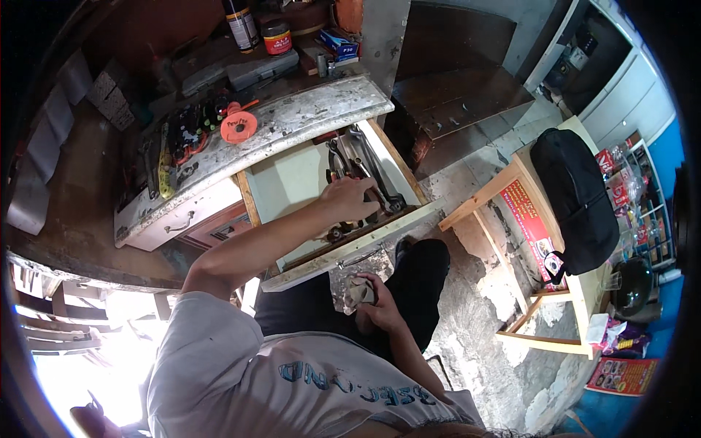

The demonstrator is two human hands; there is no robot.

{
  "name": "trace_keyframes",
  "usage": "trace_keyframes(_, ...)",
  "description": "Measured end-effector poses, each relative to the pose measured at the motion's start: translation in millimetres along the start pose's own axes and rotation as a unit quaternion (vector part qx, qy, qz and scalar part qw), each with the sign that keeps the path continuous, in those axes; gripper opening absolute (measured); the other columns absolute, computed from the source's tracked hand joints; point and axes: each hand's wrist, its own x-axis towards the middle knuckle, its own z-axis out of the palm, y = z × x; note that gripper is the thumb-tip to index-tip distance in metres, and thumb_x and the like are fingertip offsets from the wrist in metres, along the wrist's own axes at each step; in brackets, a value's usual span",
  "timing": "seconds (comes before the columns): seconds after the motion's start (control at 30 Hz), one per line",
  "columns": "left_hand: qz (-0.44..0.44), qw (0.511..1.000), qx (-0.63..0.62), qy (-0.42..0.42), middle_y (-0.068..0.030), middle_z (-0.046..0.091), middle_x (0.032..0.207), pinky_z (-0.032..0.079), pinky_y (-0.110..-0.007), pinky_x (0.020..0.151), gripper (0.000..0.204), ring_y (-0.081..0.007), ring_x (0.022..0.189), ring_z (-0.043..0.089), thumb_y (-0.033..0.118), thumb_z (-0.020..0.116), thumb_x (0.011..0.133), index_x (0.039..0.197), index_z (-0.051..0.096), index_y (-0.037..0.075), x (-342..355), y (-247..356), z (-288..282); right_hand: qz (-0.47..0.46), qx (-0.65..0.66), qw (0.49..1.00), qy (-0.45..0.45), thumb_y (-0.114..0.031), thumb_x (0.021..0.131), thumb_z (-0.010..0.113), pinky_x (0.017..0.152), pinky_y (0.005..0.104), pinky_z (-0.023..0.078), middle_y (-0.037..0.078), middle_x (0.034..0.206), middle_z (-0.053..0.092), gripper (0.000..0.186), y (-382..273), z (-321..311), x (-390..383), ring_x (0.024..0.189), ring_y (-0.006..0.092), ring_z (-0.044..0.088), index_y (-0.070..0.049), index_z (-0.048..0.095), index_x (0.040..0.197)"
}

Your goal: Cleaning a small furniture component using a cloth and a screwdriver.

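Note:
My left hand [349, 201] reaches down into the open drawer [283, 174], among metal hand tools on its right side. Its fingers are curled over the tools, and what they grip is hidden. Above the hand lie pliers [336, 155] with dark jaws. Along the drawer's right wall rests a long metal wrench-like tool [380, 171]. Small brownish pieces [337, 232] sit near the drawer front. Lower down, over my lap, my right hand [381, 310] is closed around a crumpled greyish rag [358, 292].
On the worn bench top [307, 109] are an orange spool [239, 125], a row of pliers [191, 131] and a yellow cutter [165, 174]. Cans and boxes stand behind. To the right, a wooden chair [482, 201] carries a black bag [573, 197]; a brown cabinet [460, 102] stands beyond.

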Motion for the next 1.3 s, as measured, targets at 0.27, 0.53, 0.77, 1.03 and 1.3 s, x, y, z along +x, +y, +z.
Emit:
trace_keyframes(0.27,-0.066,0.993,-0.101,0.011,-0.0157,0.067,0.096,0.053,-0.046,0.084,0.04,-0.0316,0.093,0.068,0.031,0.063,0.085,0.113,0.052,0.005,-41.3,22.0,-56.2,0.06,0.037,0.995,0.072,-0.003,0.093,0.061,0.104,0.0331,0.043,0.009,0.127,0.059,0.045,14.8,-3.0,-20.4,0.119,0.0173,0.055,-0.004,0.049,0.137)
trace_keyframes(0.53,0.006,0.849,-0.526,-0.054,-0.0121,0.055,0.102,0.052,-0.032,0.076,0.04,-0.019,0.091,0.064,0.001,0.066,0.084,0.113,0.039,0.007,-161.3,-10.8,-72.4,-0.198,0.115,0.966,0.118,-0.042,0.096,0.065,0.108,0.0434,0.042,0.011,0.131,0.06,0.057,-65.1,-10.4,-43.6,0.123,0.0273,0.058,-0.002,0.053,0.136)
trace_keyframes(0.77,0.1,0.961,-0.255,0.04,-0.0137,0.051,0.103,0.049,-0.03,0.078,0.053,-0.0205,0.088,0.06,-0.003,0.069,0.08,0.116,0.03,0.006,-215.9,32.4,-64.0,-0.436,-0.512,0.74,0.008,-0.069,0.09,0.053,0.109,0.0507,0.041,0.019,0.107,0.066,0.076,-225.8,36.2,22.6,0.12,0.0375,0.06,0.001,0.065,0.117)
trace_keyframes(1.03,0.083,0.969,-0.233,0.008,-0.0185,0.049,0.098,0.047,-0.038,0.077,0.061,-0.0286,0.083,0.057,0.006,0.074,0.077,0.119,0.029,0.004,-218.8,50.7,-74.3,-0.447,-0.468,0.761,-0.039,-0.065,0.088,0.057,0.106,0.0471,0.044,0.01,0.082,0.062,0.061,-181.9,61.8,69.4,0.104,0.0311,0.065,-0.004,0.064,0.092)
trace_keyframes(1.3,0.149,0.957,-0.251,-0.014,-0.0198,0.052,0.102,0.046,-0.042,0.083,0.051,-0.0366,0.09,0.06,0.005,0.07,0.081,0.118,0.035,0.003,-230.6,38.8,-68.5,-0.539,-0.525,0.659,-0.016,-0.048,0.092,0.058,0.108,0.0494,0.041,0.01,0.077,0.061,0.042,-194.6,50.5,65.2,0.104,0.0287,0.066,-0.007,0.065,0.086)
